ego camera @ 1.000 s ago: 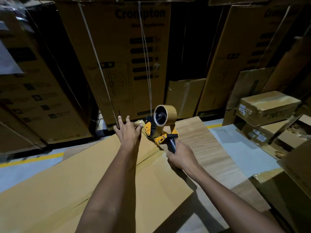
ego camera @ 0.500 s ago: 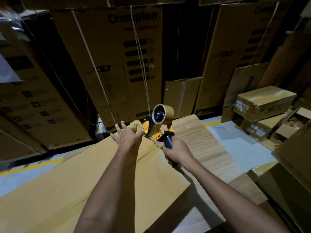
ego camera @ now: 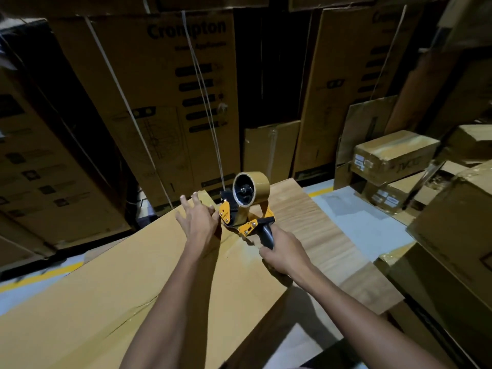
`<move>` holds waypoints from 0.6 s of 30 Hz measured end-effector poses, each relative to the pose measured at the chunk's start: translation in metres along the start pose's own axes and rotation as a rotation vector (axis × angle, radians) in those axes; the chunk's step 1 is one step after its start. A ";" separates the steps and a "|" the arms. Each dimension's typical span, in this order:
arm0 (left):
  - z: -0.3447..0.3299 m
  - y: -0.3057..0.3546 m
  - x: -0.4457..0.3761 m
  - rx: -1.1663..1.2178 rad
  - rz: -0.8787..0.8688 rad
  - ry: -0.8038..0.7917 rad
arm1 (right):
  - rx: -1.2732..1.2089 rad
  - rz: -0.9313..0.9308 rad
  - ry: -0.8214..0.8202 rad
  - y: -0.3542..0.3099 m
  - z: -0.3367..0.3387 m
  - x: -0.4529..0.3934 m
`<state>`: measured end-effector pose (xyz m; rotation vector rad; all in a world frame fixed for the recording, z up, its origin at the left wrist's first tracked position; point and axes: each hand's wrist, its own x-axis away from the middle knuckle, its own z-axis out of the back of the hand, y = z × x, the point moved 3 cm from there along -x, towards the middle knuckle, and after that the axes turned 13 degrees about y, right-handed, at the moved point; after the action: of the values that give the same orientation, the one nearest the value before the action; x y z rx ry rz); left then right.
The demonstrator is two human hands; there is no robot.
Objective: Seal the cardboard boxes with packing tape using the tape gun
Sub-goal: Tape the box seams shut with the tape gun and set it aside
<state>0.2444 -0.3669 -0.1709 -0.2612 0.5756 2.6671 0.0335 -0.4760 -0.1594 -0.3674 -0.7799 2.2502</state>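
At the centre of the frame our right hand (ego camera: pixel 283 255) grips the black handle of the tape gun (ego camera: pixel 246 209), fingers curled tight round it, with the roll of brown tape (ego camera: pixel 251 189) riding on top. Our left hand (ego camera: pixel 198 222) lies flat on the cardboard box (ego camera: pixel 106 283) just beside the gun's nose, fingers spread and straight, thumb side touching the yellow guard. The box fills the lower left of the frame, and its far corner sits under both hands.

We judge that we are starting or finishing a strip at that far end. To do it well, we should keep the left palm pressing the flap down near the seam, hold the gun's nose low against the cardboard, and pull in one steady line along the seam so the tape lies without wrinkles; the spread fingers should stay clear of the cutter.

We cannot see the blade or the loose tape end, both hidden behind the guard and our left hand. Whether tape already runs along the seam is hard to tell in the dim light. Stacked cartons (ego camera: pixel 165 102) across the upper frame are partly in shadow.
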 end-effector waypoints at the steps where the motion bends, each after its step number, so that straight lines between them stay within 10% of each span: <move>1: 0.001 0.003 0.005 0.037 0.021 -0.006 | -0.011 -0.011 -0.007 0.001 0.001 0.000; 18: -0.009 -0.012 0.010 0.058 0.093 -0.113 | -0.022 -0.079 -0.054 0.030 0.016 0.031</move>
<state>0.2414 -0.3576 -0.1857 -0.0678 0.6419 2.7274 -0.0114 -0.4777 -0.1669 -0.2819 -0.8335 2.1873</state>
